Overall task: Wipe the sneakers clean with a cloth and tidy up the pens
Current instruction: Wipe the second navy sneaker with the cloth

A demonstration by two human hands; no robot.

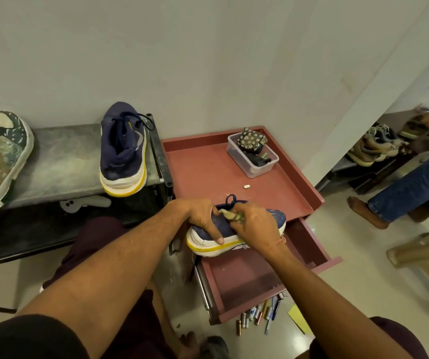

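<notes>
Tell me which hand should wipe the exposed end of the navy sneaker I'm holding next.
Right. The right hand pinches the cloth against the navy sneaker and sits beside its exposed end, while the left hand grips the other end, steadying it.

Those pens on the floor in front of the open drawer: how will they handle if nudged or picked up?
The pens look slim and round, so a nudge probably rolls them on the glossy floor. Lying flat, they likely need a fingertip pinch. Probably light and stiff.
</notes>
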